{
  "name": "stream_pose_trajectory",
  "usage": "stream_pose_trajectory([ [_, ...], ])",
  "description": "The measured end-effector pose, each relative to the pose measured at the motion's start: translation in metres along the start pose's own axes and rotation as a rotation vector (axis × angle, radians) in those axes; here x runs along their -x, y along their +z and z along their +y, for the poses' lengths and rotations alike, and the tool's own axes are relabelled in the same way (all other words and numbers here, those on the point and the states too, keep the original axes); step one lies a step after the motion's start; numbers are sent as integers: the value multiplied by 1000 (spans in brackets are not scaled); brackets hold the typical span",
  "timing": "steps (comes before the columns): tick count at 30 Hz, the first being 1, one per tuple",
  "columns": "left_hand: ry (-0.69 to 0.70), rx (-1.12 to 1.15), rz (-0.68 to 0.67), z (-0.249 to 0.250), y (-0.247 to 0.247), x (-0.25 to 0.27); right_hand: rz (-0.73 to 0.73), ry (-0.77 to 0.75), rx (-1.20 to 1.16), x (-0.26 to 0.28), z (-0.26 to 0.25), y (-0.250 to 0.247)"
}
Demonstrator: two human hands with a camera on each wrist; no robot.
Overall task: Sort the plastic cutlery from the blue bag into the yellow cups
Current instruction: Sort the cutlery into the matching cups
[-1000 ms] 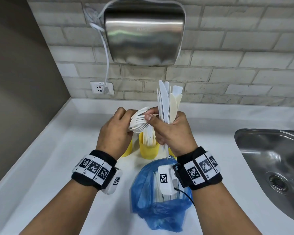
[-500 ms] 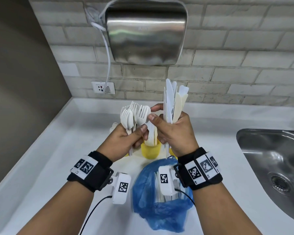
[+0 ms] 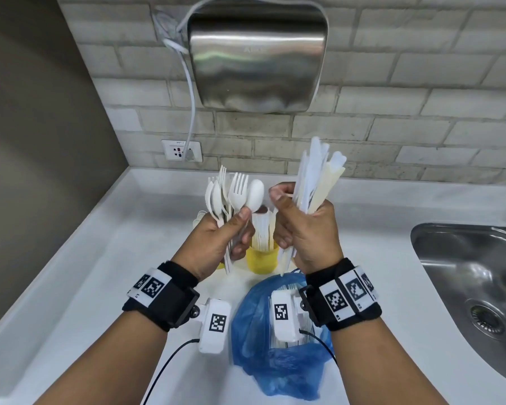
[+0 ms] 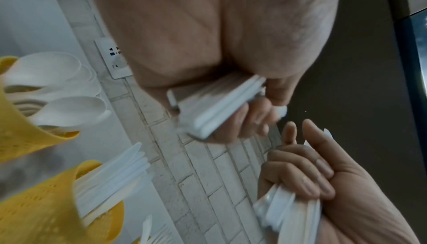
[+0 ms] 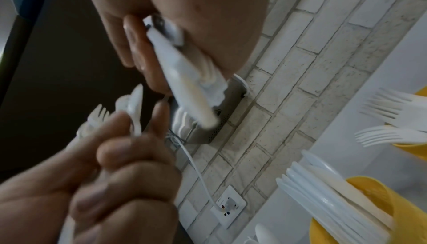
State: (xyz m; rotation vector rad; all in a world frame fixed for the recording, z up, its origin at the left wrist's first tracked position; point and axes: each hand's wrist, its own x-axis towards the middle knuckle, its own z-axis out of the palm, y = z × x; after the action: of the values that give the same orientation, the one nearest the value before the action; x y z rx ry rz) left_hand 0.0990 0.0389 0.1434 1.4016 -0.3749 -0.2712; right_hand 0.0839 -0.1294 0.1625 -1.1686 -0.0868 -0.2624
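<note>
White counter [image 3: 100, 287], three yellow cups [image 3: 261, 260]

Black wristbands [image 3: 343, 293] carry checkered marker tags and white, black-cabled camera boxes [image 3: 215, 325].

White counter [image 3: 105, 258], yellow cups [image 3: 260, 260] of cutlery; blue bag [image 3: 278, 363] nearer

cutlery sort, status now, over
Left hand grips forks and spoons. Right hand grips knives. Yellow cups partly filled, blue bag not empty. Nothing blocking.
</note>
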Motion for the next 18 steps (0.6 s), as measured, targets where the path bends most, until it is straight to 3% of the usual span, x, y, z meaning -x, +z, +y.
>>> stream_pose_trajectory([
  [4, -125, 67, 149, -11, 0, 0, 184, -109, -69, -10, -11, 8],
  [8, -345, 303, 137, -14, 5, -1, 111, -303, 144, -9, -22, 23],
  [11, -377, 500, 91, -8, 11, -4, 67, -266, 317, -5, -5, 30],
  [18, -420, 542, 132, -8, 7, -9, 119, -167, 451, -3, 40, 24],
])
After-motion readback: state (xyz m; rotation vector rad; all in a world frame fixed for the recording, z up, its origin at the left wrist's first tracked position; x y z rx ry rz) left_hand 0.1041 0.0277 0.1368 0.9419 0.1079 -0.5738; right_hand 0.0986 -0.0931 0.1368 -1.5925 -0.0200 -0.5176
